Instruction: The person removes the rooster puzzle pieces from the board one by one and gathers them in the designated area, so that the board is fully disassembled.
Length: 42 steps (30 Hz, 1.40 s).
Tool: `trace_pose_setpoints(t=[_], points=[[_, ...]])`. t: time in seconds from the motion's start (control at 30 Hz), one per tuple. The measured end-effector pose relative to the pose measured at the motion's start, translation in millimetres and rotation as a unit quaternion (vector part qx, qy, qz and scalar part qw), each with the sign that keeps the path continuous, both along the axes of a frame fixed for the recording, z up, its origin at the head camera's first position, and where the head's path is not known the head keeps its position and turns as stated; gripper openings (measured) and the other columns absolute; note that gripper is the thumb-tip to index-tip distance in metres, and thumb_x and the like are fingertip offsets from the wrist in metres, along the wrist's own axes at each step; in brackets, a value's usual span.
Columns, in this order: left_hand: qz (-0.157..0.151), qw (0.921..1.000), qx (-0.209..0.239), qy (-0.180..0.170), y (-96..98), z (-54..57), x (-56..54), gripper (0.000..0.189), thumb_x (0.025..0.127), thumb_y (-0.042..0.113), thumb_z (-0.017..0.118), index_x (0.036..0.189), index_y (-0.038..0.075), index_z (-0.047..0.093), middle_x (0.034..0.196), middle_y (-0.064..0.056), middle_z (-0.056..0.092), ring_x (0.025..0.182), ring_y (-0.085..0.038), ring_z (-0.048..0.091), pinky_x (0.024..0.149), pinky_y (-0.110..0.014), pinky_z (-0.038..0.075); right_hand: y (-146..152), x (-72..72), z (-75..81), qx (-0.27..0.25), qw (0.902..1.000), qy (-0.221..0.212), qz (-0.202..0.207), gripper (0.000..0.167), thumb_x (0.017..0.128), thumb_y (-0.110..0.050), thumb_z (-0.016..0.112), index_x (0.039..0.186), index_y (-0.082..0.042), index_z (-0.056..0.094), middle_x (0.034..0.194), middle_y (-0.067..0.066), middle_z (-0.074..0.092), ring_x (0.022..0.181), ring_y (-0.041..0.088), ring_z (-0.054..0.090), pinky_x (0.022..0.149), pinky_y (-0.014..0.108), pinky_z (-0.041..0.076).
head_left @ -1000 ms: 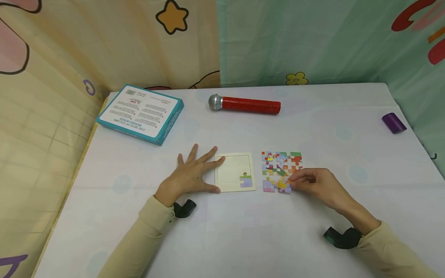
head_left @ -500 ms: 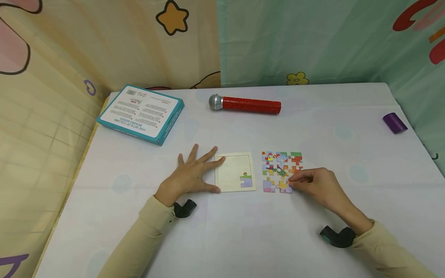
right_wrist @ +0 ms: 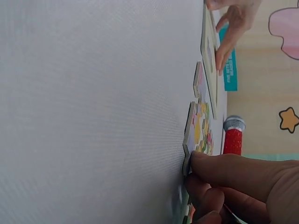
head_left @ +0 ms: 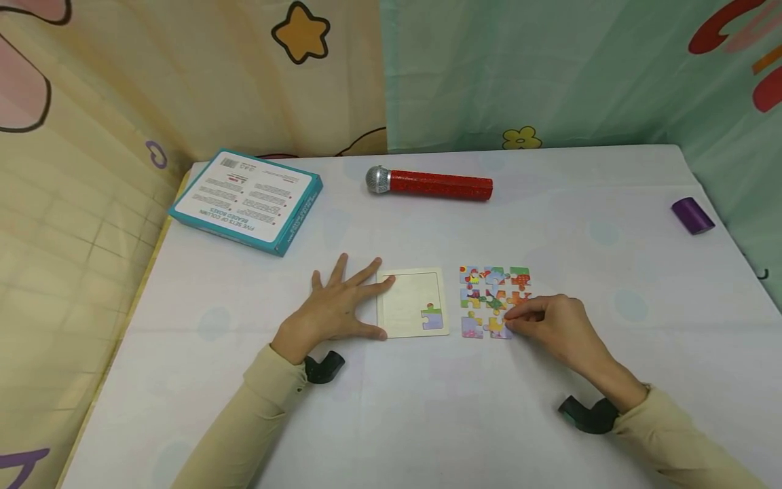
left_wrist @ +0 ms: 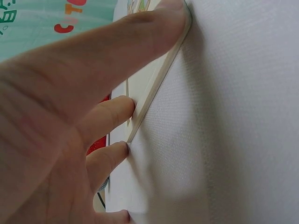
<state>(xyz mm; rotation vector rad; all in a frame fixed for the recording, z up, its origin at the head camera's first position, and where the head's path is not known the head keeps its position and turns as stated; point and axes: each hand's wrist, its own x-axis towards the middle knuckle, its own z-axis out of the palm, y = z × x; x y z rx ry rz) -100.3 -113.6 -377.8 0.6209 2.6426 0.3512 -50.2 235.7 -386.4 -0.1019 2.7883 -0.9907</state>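
My left hand (head_left: pixel 326 316) lies with its fingers spread at the left side of a pale wooden puzzle tray (head_left: pixel 403 333). Its thumb and index finger rest on the tray's left edge. One lilac-and-green jigsaw piece (head_left: pixel 432 319) sits in the tray's lower right. Right of the tray, several colourful jigsaw pieces (head_left: pixel 470 299) lie in rows on the table. My right hand (head_left: pixel 562 333) pinches the edge of a yellow-and-lilac jigsaw piece (head_left: pixel 499 331) in the front row. In the right wrist view, the thumb and fingertips meet at that piece's near end (right_wrist: pixel 189 130).
A teal box (head_left: pixel 247 197) lies at the table's back left. A red toy microphone (head_left: pixel 430 183) lies at the back middle. Far to the right is a purple cylinder (head_left: pixel 693 216). Printed curtains (head_left: pixel 452 75) hang behind the white table (head_left: pixel 427 421).
The front-row piece at my right fingertips has straightened from a slight tilt and shifted a little. My right hand and wrist have edged left. The left hand and the tray stay put.
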Motion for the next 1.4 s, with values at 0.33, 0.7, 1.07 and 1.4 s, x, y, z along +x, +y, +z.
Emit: trace_pose_setpoints(t=[0.33, 0.7, 1.07, 1.4], points=[[0.001, 1.0, -0.001, 0.0, 0.5, 1.1, -0.2, 0.093, 0.071, 0.056, 0.082, 0.15, 0.031, 0.04, 0.164, 0.002, 0.014, 0.146, -0.049, -0.003, 0.102, -0.08, 0.006, -5, -0.1, 6.4, -0.019, 0.9997, 0.018, -0.001, 0.009, 0.081, -0.016, 0.081, 0.091, -0.016, 0.08, 0.085, -0.003, 0.073, 0.075, 0.013, 0.064, 0.063, 0.021, 0.047], [0.002, 1.0, 0.0, 0.001, -1.0, -0.2, 0.2, 0.093, 0.071, 0.055, 0.082, 0.15, 0.031, 0.041, 0.164, 0.002, 0.014, 0.146, -0.049, -0.002, 0.101, -0.08, 0.006, -57, -16.0, 2.4, -0.079, 0.9927, 0.036, 0.084, 0.024, 0.081, -0.007, 0.078, 0.105, -0.009, 0.077, 0.076, -0.007, 0.063, 0.066, 0.01, 0.057, 0.056, 0.023, 0.046], [0.003, 0.9998, 0.017, -0.008, -0.7, -0.8, 1.1, 0.091, 0.072, 0.055, 0.082, 0.15, 0.032, 0.041, 0.164, 0.003, 0.014, 0.146, -0.048, -0.005, 0.102, -0.08, 0.004, -90, -24.7, -6.3, -0.053, 0.9824, 0.078, 0.161, 0.033, 0.078, -0.004, 0.081, 0.11, -0.002, 0.074, 0.091, 0.002, 0.066, 0.076, 0.013, 0.055, 0.066, 0.025, 0.047], [0.004, 0.9999, 0.012, -0.005, -1.2, -0.9, 0.1, 0.092, 0.072, 0.055, 0.082, 0.15, 0.032, 0.041, 0.164, 0.003, 0.014, 0.146, -0.048, -0.004, 0.102, -0.08, 0.004, -96, -23.9, -6.1, -0.022, 0.982, 0.088, 0.165, 0.03, 0.08, -0.008, 0.08, 0.11, -0.004, 0.075, 0.092, 0.002, 0.063, 0.075, 0.014, 0.053, 0.064, 0.025, 0.044]])
